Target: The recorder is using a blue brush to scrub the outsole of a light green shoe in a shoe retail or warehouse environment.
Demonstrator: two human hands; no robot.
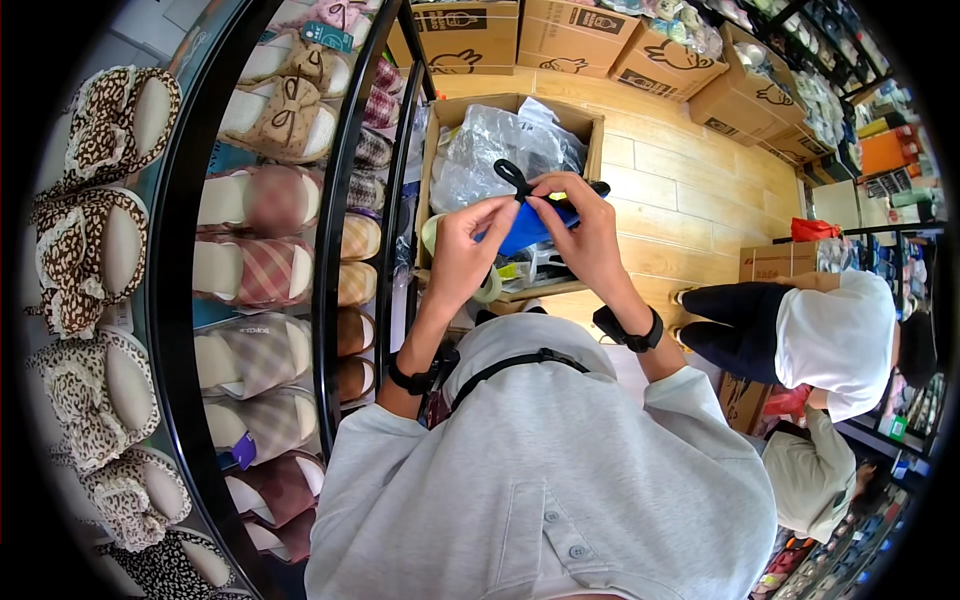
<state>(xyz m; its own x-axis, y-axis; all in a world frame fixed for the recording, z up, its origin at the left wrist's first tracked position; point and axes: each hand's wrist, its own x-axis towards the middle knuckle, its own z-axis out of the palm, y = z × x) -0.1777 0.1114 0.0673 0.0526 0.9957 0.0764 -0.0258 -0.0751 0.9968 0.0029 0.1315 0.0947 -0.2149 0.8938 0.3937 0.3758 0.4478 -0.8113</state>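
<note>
Between my two hands is a black cord loop [511, 175] standing up from a blue fabric item [527, 234] with black parts. My left hand [475, 232] pinches the base of the loop between thumb and index finger. Opposite it, my right hand [577, 217] grips the same spot with thumb and fingertips, nearly touching the left. The blue item hangs below and behind the fingers, so its full shape is hidden. Beneath the hands stands an open cardboard box [595, 142] holding crumpled clear plastic bags [499, 154]. A roll of pale tape [489, 286] is at the box's near edge.
Black-framed shelves [330, 247] of slippers [274, 270] rise close on my left. Several cardboard cartons [574, 37] line the far side of the wood-look floor [660, 180]. To my right, a person in a white shirt [836, 341] and another person [810, 472] are near stocked racks.
</note>
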